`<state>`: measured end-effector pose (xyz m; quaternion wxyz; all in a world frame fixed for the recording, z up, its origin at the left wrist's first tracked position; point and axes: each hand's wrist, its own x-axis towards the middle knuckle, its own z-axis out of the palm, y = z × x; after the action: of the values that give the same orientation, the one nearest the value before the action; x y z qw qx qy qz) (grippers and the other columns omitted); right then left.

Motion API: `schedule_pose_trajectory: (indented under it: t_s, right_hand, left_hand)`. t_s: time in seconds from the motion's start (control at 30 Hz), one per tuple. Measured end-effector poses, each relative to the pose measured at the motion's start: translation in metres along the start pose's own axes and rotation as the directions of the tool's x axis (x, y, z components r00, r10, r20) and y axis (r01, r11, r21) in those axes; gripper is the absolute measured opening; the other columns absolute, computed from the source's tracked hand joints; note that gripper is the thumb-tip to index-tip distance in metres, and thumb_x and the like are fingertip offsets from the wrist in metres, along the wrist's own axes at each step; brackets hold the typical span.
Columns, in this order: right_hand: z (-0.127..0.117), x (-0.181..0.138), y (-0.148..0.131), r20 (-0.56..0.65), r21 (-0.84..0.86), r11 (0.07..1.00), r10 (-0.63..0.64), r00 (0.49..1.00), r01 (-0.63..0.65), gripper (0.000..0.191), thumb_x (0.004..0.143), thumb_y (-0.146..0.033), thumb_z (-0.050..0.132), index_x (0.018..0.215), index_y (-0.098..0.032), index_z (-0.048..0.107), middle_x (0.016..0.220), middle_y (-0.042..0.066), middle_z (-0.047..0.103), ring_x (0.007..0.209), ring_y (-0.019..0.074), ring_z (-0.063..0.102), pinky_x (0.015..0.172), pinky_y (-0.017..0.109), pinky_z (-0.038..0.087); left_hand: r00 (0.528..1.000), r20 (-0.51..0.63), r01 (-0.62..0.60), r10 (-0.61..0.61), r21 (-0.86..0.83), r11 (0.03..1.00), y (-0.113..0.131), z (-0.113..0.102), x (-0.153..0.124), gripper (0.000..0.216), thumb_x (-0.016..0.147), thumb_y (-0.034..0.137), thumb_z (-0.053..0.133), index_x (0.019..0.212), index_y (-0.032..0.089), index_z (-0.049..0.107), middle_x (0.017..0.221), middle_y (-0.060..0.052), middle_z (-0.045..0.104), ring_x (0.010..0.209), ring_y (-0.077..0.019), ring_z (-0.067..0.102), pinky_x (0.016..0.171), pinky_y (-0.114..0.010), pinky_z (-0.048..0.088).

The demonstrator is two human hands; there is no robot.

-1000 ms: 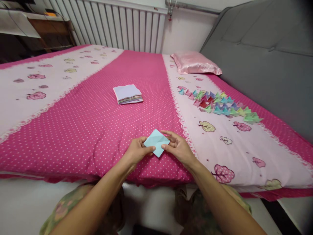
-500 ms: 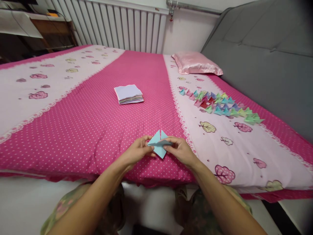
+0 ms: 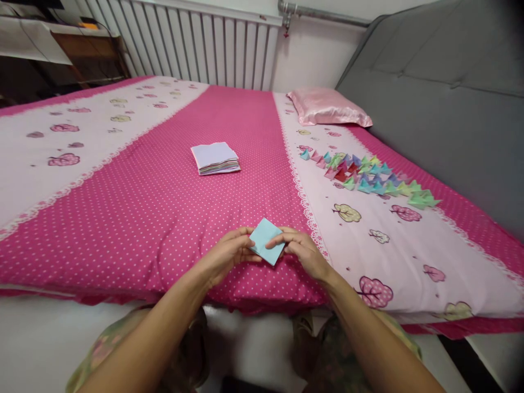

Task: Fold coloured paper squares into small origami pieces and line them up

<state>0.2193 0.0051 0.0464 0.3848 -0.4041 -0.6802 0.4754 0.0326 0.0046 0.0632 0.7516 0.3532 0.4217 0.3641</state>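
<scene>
Gripping the left corner of a light-blue folded paper, the left hand keeps its thumb at the edge with other fingers behind. The right hand grasps the opposite corner, one digit lying across the front face. So the paper is held between both hands, standing as a tilted diamond with one point upward. Just beneath them spreads the front part of a pink dotted bedspread. Beyond the hands and a little to the left lies a stack of paper sheets, a pale lilac one on top. Ahead and to the right of the hands, small folded paper shapes in blue, green, pink, red, yellow and purple sit close together. Farther past these rests a shiny pink pillow, near a grey headboard on the right. Farthest ahead stands a white radiator.
</scene>
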Motion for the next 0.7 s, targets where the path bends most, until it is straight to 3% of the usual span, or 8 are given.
schedule_pose_trajectory:
  t_s: [0.17, 0.27, 0.4, 0.7]
  right_hand:
    - [0.006, -0.001, 0.001, -0.073, -0.115, 0.993, 0.011, 0.997, -0.019, 0.011, 0.072, -0.025, 0.06, 0.076, -0.018, 0.068, 0.08, 0.003, 0.06, 0.074, 0.0156, 0.056, 0.068, 0.028, 0.043]
    - [0.009, 0.0, 0.008, -0.1, 0.021, 0.996, 0.091, 0.991, -0.089, 0.02, 0.066, -0.031, 0.068, 0.081, -0.017, 0.066, 0.077, 0.002, 0.062, 0.064, 0.0133, 0.055, 0.058, 0.026, 0.044]
    - [0.01, 0.0, 0.015, -0.11, 0.265, 0.956, 0.159, 0.981, -0.126, 0.034, 0.062, -0.03, 0.073, 0.093, -0.018, 0.064, 0.078, 0.002, 0.065, 0.069, 0.0149, 0.06, 0.064, 0.028, 0.048]
    - [0.007, 0.001, 0.008, -0.143, 0.367, 0.92, 0.204, 0.968, -0.14, 0.04, 0.058, -0.023, 0.076, 0.095, -0.019, 0.063, 0.083, 0.003, 0.068, 0.077, 0.0174, 0.064, 0.073, 0.032, 0.05]
  left_hand:
    - [0.994, 0.08, -0.078, 0.069, 0.126, 0.989, -0.006, 0.0, 0.005, 0.03, 0.064, 0.021, 0.069, 0.09, 0.012, 0.056, 0.072, -0.002, 0.062, 0.066, -0.0115, 0.058, 0.065, -0.024, 0.046]
    - [0.992, 0.086, -0.103, 0.09, 0.15, 0.983, -0.01, -0.002, 0.009, 0.032, 0.062, 0.025, 0.071, 0.088, 0.012, 0.057, 0.069, -0.001, 0.061, 0.062, -0.01, 0.056, 0.063, -0.023, 0.045]
    - [0.989, 0.087, -0.135, 0.121, 0.173, 0.976, -0.011, -0.002, 0.01, 0.031, 0.063, 0.027, 0.07, 0.086, 0.011, 0.058, 0.069, -0.001, 0.06, 0.058, -0.0083, 0.054, 0.059, -0.021, 0.043]
    - [0.995, 0.071, -0.083, 0.072, 0.163, 0.983, -0.009, -0.002, 0.008, 0.042, 0.06, 0.023, 0.074, 0.097, 0.011, 0.057, 0.077, -0.003, 0.065, 0.068, -0.0118, 0.061, 0.066, -0.022, 0.047]
